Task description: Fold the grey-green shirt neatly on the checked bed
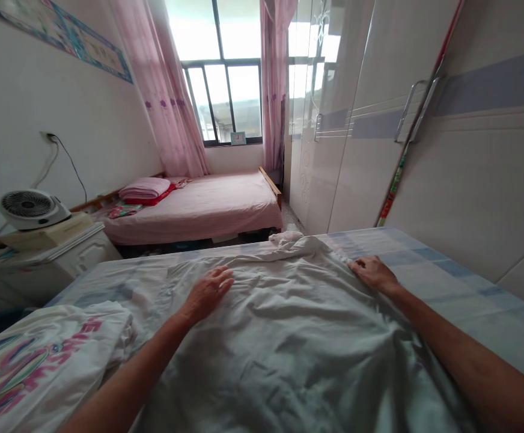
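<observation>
Pale grey-green cloth (289, 319), lower centre: I judge it light, limp, best held by edges; left hand (207, 294) unclenched, right hand (374, 275) curled, grip unclear.

home bedroom: pink-covered bed (208, 201), tall wardrobe (361, 120), pink curtains (167, 102), folded bedding (145, 188).

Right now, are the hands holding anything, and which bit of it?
The right hand seems to pinch the grey cloth by its right edge; the left hand rests on top.
</observation>
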{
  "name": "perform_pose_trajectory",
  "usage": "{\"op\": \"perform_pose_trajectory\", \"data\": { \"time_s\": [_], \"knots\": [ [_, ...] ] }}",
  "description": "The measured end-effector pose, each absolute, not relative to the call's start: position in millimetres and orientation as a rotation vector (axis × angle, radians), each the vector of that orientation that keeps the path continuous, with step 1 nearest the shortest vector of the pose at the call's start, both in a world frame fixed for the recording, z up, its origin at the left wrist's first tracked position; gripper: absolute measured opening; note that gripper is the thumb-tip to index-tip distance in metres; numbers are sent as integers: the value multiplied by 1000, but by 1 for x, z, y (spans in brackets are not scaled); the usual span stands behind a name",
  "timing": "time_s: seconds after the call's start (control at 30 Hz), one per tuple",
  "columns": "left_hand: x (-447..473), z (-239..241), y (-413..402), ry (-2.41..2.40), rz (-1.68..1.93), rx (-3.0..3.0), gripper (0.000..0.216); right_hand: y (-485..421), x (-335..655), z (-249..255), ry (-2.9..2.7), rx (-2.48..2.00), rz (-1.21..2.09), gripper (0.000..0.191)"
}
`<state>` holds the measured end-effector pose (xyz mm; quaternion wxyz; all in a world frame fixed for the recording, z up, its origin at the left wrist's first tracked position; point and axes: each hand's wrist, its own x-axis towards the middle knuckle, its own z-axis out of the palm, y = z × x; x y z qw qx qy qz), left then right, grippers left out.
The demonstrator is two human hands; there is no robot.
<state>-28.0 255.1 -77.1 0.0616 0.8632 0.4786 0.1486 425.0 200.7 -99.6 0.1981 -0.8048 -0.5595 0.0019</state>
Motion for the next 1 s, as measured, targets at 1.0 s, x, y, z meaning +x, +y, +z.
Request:
{"op": "perform_pose_trajectory", "data": {
  "time_s": [1.0],
  "knots": [
    [-84,-103,313,1838,240,2645,49,303,332,-59,-1757,-2209,-62,41]
  ]
}}
